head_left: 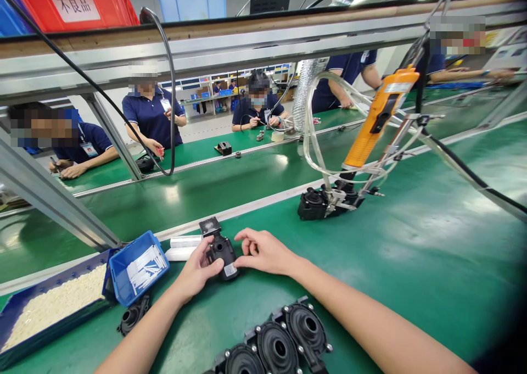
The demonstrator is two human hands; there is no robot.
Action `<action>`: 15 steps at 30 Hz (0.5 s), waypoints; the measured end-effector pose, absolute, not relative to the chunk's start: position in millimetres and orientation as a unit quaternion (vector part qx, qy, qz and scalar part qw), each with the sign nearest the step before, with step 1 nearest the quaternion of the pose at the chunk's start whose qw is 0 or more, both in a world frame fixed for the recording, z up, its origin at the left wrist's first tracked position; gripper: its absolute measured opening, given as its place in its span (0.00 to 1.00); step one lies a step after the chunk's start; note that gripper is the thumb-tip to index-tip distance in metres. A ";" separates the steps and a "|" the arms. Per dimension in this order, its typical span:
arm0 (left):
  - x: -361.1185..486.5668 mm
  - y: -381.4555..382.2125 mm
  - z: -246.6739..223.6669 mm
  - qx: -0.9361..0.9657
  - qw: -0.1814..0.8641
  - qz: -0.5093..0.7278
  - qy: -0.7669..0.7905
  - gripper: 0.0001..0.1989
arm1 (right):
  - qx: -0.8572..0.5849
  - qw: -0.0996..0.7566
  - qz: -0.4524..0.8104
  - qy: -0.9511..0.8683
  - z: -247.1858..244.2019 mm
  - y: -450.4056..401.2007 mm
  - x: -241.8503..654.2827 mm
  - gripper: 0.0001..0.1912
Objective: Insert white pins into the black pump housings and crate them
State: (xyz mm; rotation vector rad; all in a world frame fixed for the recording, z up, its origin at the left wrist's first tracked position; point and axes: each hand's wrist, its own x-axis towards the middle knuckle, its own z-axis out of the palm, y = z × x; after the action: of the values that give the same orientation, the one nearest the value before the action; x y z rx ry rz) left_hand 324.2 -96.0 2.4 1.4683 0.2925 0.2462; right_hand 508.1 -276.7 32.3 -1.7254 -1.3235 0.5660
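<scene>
My left hand (200, 269) grips a black pump-like housing (222, 251) by its left side, the thumb across its front. The housing has a round port and a small white label near its lower end. Just right of it is my right hand (263, 251), fingers curled and apart, thumb tip close to the label; whether it touches cannot be told. Several similar black housings (280, 349) with round ports and silver screws stand in a row at the bottom. Another black part (134, 314) lies beside my left forearm.
A blue bin (119, 278) of white sticks and a dark blue tray (53, 336) of cream pieces stand left. White rolls (183, 247) lie behind my left hand. An orange electric screwdriver (381, 116) hangs over black parts (313, 204). Several people work beyond the metal frame.
</scene>
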 end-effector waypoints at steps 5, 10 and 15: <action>325.2 -102.4 2.4 0.697 0.702 0.113 0.087 0.44 | -0.711 0.355 0.208 -0.571 31.5 -268.6 494.5 0.53; 321.4 -100.7 21.0 0.733 0.675 0.074 0.051 0.51 | -0.739 0.290 0.149 -0.590 42.5 -270.5 492.2 0.43; 273.4 -99.2 85.8 0.818 0.571 0.060 0.041 0.36 | -0.800 0.207 0.091 -0.555 60.7 -333.4 515.8 0.38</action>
State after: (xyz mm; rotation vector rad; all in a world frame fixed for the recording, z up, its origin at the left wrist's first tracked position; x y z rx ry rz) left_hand 273.4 -99.2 85.8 1.9190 0.0971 0.1398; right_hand 515.8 -333.4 60.7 -2.2285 -1.5460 0.2529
